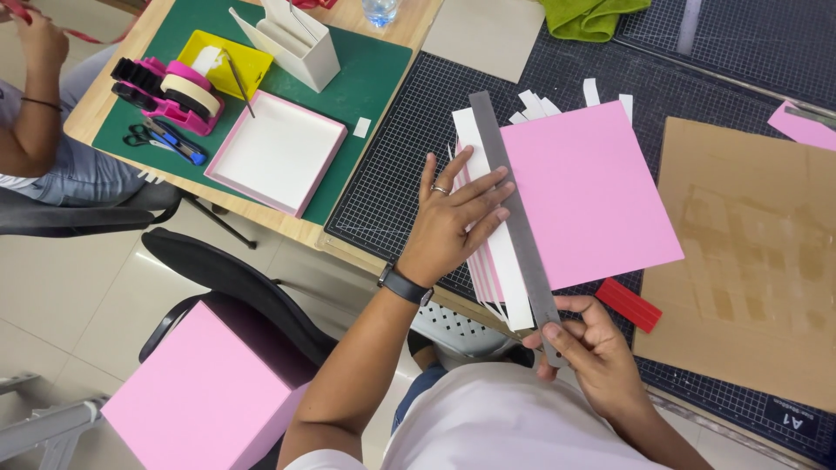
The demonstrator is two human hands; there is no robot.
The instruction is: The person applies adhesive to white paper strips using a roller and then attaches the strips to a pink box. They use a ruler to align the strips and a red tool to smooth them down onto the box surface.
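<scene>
Long grey metal ruler laid along the left edge of a pink paper sheet on the black gridded cutting mat, long axis running from 11 o'clock down to 5 o'clock. Left hand spread flat, fingers pressing ruler and white paper strips beneath (ring on one finger). Right hand pinching the ruler's near end at 5 o'clock, beside a red ridged block.
</scene>
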